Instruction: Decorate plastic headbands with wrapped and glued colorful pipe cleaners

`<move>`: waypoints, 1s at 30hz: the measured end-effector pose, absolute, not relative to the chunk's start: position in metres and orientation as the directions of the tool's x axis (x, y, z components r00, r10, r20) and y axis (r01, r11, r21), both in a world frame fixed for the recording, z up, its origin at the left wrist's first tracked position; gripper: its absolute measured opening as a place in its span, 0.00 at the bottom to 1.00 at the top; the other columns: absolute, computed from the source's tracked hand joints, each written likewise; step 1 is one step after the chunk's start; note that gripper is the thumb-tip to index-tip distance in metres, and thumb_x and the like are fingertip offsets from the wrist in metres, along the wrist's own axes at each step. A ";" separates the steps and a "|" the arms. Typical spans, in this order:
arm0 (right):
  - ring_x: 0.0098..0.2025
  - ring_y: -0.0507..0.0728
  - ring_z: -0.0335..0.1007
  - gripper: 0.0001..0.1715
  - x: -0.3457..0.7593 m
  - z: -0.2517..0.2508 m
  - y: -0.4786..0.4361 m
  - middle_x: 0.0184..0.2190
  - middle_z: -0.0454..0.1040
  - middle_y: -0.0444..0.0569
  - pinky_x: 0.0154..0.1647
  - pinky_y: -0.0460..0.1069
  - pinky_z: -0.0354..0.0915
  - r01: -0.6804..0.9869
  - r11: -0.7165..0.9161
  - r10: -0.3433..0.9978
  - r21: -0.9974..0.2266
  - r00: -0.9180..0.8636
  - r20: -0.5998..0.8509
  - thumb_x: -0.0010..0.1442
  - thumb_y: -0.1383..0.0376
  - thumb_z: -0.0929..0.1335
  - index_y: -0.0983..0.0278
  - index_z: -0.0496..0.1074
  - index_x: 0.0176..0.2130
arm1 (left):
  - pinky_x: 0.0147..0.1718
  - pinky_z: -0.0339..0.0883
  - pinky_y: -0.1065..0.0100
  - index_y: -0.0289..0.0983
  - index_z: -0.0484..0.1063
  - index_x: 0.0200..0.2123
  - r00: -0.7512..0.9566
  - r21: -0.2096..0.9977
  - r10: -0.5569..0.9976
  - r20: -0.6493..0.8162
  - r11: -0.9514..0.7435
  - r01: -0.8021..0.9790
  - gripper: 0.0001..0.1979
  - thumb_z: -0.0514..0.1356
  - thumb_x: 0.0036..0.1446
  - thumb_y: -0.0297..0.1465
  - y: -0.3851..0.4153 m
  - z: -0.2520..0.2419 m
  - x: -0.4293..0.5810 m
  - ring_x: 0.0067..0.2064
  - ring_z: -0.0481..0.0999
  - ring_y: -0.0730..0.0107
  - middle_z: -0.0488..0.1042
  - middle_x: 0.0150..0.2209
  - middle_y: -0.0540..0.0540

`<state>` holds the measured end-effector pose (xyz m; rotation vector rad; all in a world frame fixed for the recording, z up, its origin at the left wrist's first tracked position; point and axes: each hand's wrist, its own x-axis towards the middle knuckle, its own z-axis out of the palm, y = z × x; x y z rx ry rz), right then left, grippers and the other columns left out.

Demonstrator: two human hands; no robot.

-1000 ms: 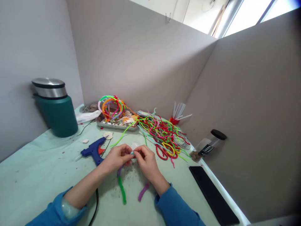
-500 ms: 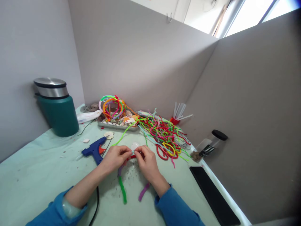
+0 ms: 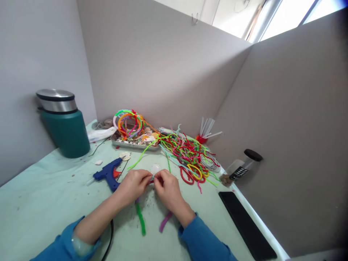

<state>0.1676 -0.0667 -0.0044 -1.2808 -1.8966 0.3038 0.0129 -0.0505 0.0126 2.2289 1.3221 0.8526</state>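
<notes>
My left hand and my right hand meet above the table, each pinched closed. Between their fingertips shows a small light-blue bit of pipe cleaner and, just under it, a red stretch of a multicoloured pipe-cleaner band. Most of that band is covered by my hands. Its green fuzzy end hangs below my left wrist, and its purple end pokes out under my right wrist. Just beyond the fingertips lies a round whitish disc. Left of my left hand rests a blue glue gun with an orange trigger.
A metal tray holds shells and colourful pipe-cleaner hoops. Right of it sprawls a heap of pipe cleaners with scissors. A green flask, white sticks, a tilted jar and a black slab stand around.
Both hands stay pinched at the same spot, the fingertips slightly closer together and lower over the red stretch. The whole view has shifted slightly.
</notes>
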 end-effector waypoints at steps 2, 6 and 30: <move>0.26 0.52 0.63 0.04 0.162 -0.007 -0.065 0.23 0.68 0.44 0.27 0.46 0.58 0.581 0.361 0.908 -0.730 -0.040 0.418 0.51 0.70 0.64 0.64 0.67 0.26 | 0.27 0.51 0.70 0.39 0.73 0.23 0.336 0.607 0.881 0.333 -0.473 0.638 0.12 0.54 0.54 0.31 -0.053 0.012 0.016 0.25 0.68 0.68 0.73 0.21 0.47; 0.24 0.51 0.62 0.04 0.150 -0.011 -0.063 0.20 0.67 0.42 0.27 0.45 0.60 0.286 0.147 0.965 -0.947 0.169 0.201 0.49 0.68 0.64 0.65 0.67 0.24 | 0.30 0.55 0.69 0.38 0.74 0.27 0.248 0.610 0.875 0.416 -0.471 0.637 0.09 0.55 0.54 0.31 -0.059 0.014 0.021 0.30 0.71 0.64 0.75 0.27 0.44; 0.25 0.49 0.59 0.08 0.158 -0.005 -0.066 0.21 0.64 0.41 0.25 0.43 0.54 0.428 0.349 0.925 -0.834 -0.013 0.380 0.53 0.67 0.64 0.65 0.67 0.24 | 0.16 0.60 0.74 0.35 0.70 0.28 0.223 0.987 0.962 -0.158 0.146 0.067 0.17 0.62 0.43 0.44 -0.046 0.017 0.015 0.17 0.66 0.75 0.68 0.16 0.53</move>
